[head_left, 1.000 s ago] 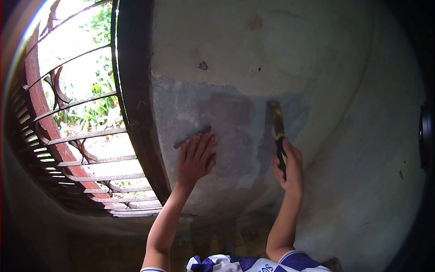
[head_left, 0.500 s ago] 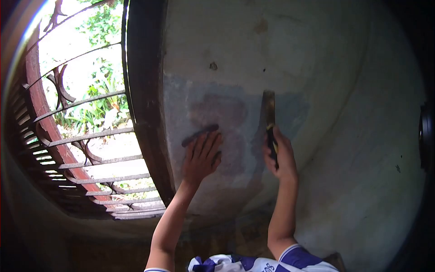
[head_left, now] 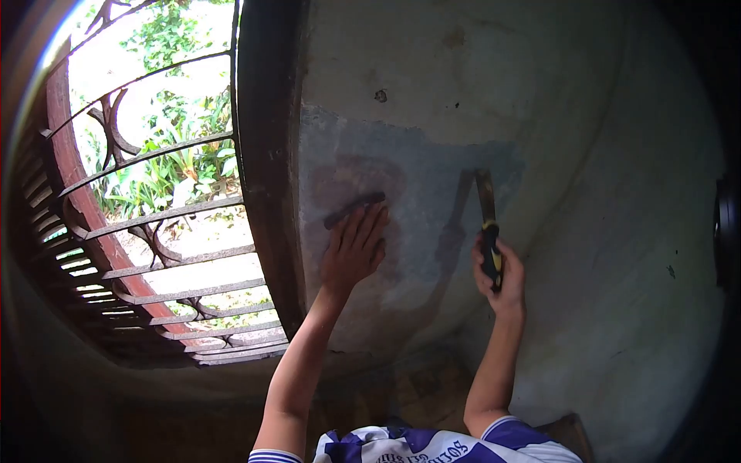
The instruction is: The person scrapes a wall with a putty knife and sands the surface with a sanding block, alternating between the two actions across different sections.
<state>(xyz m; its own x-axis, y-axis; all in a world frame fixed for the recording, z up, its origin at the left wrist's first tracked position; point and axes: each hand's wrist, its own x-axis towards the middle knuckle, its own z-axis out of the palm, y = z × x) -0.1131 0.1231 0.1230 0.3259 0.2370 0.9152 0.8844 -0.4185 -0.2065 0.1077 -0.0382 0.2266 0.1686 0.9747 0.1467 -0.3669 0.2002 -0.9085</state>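
Note:
My left hand presses a thin dark strip-like block against the wall, its fingers together over the lower edge. My right hand is wrapped round the black and yellow handle of a scraper. The scraper's blade points up, and a shadow of tool and hand falls on the wall beside it, to the left. Behind both hands is a blue-grey patch on the pale wall, with darker, damp-looking smudges around my left hand.
On the left, a barred window with a dark frame opens onto plants. The wall curves away on the right, with a dark round object at the far edge. Brownish floor shows below.
The view has shifted, so the window and wall marks sit further right. The scraper has moved away from the wall patch and tilts left, its shadow now separate. My left hand still presses the block.

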